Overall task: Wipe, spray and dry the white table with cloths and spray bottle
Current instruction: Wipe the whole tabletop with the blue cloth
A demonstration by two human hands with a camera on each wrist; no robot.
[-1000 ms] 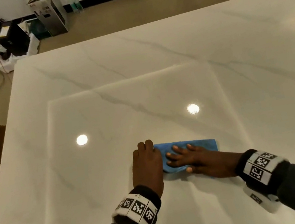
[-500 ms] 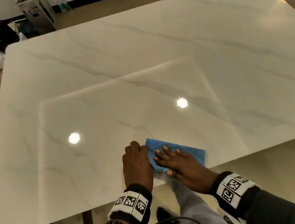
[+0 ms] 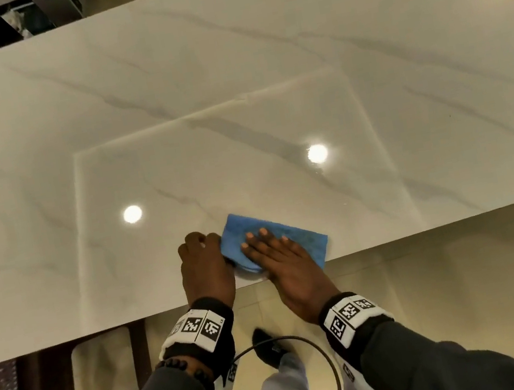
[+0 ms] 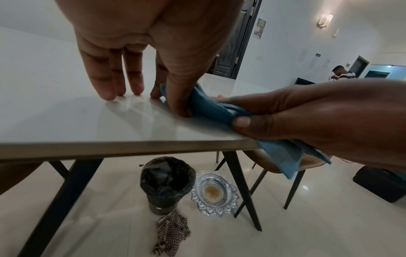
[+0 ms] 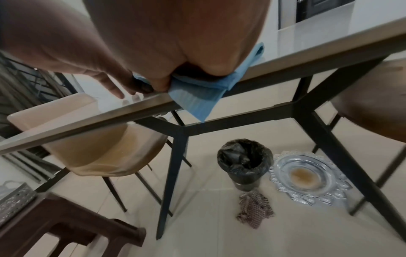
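While pressed flat at the near edge of the white table (image 3: 225,62), hangs one corner down over the rim: blue cloth (image 3: 279,239), folded, right at the front. Pinned from above by the right hand (image 3: 290,268), fingers straight and spread, palm bearing down, thumb laid against the fold. Nipped at its left end by the left hand (image 3: 204,266), thumb and forefinger closed on the corner, remaining fingertips (image 4: 107,93) touching bare tabletop just beside.

Reads as a wiping stroke arriving at the front edge. Cannot tell whether it is the first wipe or the drying pass: no droplets, streaks or crumbs to be made out on the marble-veined top, only gloss and two lamp reflections. No telling from that gloss how much of the top has been covered.

Still nowhere to be seen in any view: the spray bottle. So, most likely, spraying not yet done, and drying after it, though offered as a guess only.

Down on the floor under the table, lying crumpled: a checked cloth (image 4: 172,231), perhaps the second one for the job, untouched. Close by it, a bin lined with a black bag (image 4: 168,180) and a cut-glass dish (image 4: 214,191) with brownish residue in its middle.
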